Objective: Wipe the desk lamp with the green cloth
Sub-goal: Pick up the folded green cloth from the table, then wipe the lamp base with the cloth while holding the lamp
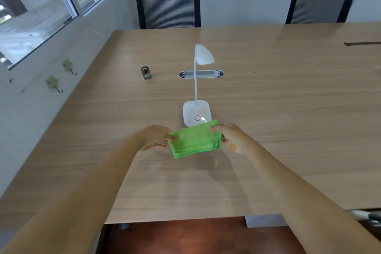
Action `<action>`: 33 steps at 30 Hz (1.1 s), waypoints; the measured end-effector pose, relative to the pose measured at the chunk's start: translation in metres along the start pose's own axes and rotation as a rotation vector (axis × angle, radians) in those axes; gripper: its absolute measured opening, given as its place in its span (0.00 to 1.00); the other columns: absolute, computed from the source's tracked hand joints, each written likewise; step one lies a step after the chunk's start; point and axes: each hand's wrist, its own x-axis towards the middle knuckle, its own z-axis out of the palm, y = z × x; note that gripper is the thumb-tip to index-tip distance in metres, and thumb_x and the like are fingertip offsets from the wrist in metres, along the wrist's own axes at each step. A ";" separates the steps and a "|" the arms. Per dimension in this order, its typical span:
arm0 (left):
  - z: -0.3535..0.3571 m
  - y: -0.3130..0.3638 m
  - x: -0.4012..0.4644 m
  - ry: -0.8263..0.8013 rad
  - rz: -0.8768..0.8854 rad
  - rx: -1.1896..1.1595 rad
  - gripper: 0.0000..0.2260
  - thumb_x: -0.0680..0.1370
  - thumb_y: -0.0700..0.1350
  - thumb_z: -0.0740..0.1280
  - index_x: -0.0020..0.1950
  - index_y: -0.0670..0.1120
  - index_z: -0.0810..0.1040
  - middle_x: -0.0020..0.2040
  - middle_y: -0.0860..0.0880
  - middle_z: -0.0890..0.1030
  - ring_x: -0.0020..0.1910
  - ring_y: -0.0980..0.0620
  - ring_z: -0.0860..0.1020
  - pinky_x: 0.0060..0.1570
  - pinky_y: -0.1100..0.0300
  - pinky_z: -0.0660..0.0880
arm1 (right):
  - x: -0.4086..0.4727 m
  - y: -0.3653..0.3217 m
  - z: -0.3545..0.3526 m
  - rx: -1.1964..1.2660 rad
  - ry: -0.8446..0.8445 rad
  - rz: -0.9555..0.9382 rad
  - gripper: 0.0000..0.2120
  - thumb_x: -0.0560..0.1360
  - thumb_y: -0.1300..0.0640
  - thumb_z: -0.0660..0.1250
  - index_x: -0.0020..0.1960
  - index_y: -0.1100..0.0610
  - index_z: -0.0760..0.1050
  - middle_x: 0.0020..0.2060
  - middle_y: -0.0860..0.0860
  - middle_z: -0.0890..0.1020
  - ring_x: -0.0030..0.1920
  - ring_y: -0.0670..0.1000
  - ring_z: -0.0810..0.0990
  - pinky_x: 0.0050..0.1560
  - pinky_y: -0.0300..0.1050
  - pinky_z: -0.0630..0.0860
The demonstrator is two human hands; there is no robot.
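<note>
The folded green cloth [195, 139] spans between both hands above the table [288, 109], the left hand [155, 137] pinching its left edge and the right hand [231, 136] its right. Just beyond the fingertips stands the desk lamp [197, 114].

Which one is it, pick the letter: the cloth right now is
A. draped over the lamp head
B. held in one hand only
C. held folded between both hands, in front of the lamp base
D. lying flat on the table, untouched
C: the folded cloth is gripped at its ends by the left hand and right hand, just in front of the lamp base.
</note>
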 end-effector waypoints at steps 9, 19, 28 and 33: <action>0.018 0.007 0.012 -0.043 -0.055 -0.402 0.01 0.75 0.38 0.68 0.44 0.41 0.77 0.41 0.46 0.80 0.39 0.52 0.80 0.33 0.66 0.81 | 0.006 0.014 0.005 0.790 0.021 0.054 0.05 0.74 0.57 0.68 0.48 0.57 0.77 0.37 0.53 0.86 0.46 0.51 0.81 0.42 0.44 0.84; 0.021 0.014 0.037 0.020 0.015 0.047 0.16 0.72 0.46 0.73 0.57 0.43 0.80 0.48 0.47 0.82 0.46 0.50 0.79 0.46 0.62 0.78 | 0.022 0.000 -0.004 0.515 0.237 0.022 0.11 0.73 0.67 0.58 0.54 0.61 0.72 0.44 0.58 0.79 0.44 0.58 0.80 0.41 0.47 0.77; -0.023 0.018 0.087 0.214 0.404 1.058 0.51 0.62 0.77 0.55 0.78 0.53 0.45 0.80 0.52 0.47 0.79 0.48 0.48 0.78 0.52 0.49 | 0.049 -0.017 -0.028 -0.957 0.537 -0.601 0.26 0.66 0.71 0.60 0.61 0.57 0.75 0.54 0.58 0.82 0.54 0.61 0.80 0.51 0.48 0.76; -0.025 0.020 0.112 0.167 0.514 1.244 0.59 0.53 0.82 0.34 0.78 0.51 0.41 0.80 0.51 0.44 0.79 0.50 0.44 0.78 0.53 0.48 | 0.082 0.002 -0.013 -1.057 0.293 -0.924 0.27 0.62 0.70 0.58 0.56 0.58 0.81 0.55 0.58 0.84 0.54 0.61 0.82 0.57 0.52 0.78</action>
